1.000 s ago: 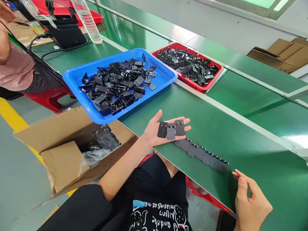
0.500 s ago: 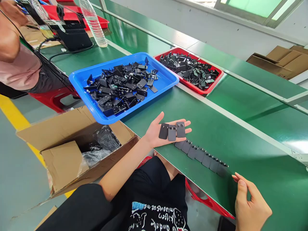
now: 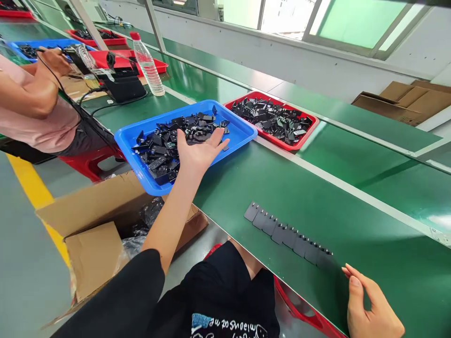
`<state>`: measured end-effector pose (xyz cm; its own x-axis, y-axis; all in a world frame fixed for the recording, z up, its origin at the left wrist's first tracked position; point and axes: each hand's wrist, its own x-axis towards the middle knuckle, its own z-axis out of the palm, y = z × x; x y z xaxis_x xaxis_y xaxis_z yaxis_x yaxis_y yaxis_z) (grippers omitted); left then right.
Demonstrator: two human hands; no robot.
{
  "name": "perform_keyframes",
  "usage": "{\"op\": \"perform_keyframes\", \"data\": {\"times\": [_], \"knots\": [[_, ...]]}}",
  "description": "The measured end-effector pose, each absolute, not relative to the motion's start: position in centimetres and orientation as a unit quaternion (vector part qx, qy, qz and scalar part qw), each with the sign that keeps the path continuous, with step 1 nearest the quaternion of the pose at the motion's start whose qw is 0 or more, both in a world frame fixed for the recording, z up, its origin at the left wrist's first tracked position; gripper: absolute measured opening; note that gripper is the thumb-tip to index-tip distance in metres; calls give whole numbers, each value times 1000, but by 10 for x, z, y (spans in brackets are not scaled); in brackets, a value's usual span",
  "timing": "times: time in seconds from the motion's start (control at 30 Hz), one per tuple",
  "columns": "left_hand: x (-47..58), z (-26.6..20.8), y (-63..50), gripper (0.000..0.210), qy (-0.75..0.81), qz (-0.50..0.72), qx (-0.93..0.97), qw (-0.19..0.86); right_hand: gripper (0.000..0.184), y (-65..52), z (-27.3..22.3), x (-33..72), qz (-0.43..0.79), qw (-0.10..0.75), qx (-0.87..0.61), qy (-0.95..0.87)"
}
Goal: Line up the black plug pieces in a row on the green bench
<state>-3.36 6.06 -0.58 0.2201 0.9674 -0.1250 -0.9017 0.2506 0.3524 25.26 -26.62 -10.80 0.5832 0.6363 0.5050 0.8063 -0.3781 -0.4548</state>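
Note:
My left hand [image 3: 197, 155] is over the blue tray [image 3: 243, 136], palm up with fingers spread. Dark pieces show beyond its palm; I cannot tell whether any lie on the hand. A heap of black plug pieces with metal pins [image 3: 160, 152] fills much of that tray. On the green table, a slanting row of flat black plug plates [image 3: 278, 232] lies overlapping, pins along the far side. Just past the row's near right end is my right hand [image 3: 373, 300], its fingers curled and thumb close to the forefinger. Anything between those fingertips is too small to make out.
A red tray [image 3: 308, 134] of similar black pieces stands behind the blue one. Below the table's edge at left is an open cardboard box [image 3: 91, 263] with plastic bags. A water bottle [image 3: 150, 70] stands near a co-worker's arm [image 3: 31, 98] and black equipment [image 3: 123, 87].
My left hand has moved up and left from beside the row to over the blue tray. The three plates seen on its palm no longer show clearly. My right hand is nearly still.

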Motion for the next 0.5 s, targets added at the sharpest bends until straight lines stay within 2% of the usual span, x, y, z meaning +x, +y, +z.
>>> {"op": "perform_keyframes", "data": {"times": [0.1,0.2,0.3,0.4,0.5], "knots": [[-37,-10,37,81,208,565,172,780,46,-253,-101,232,-167,383,-799,-433],[-34,-27,-6,53,293,521,191,779,45,-216,-90,191,-143,397,-724,-546],[-37,-42,-42,43,338,543,206,740,56,-165,-82,146,-104,312,-665,-670],[-49,-51,-62,41,345,570,223,711,71,-130,-86,115,-106,225,-674,-696],[-62,-58,-71,39,356,586,237,688,74,-122,-107,104,-144,211,-672,-696]]}}
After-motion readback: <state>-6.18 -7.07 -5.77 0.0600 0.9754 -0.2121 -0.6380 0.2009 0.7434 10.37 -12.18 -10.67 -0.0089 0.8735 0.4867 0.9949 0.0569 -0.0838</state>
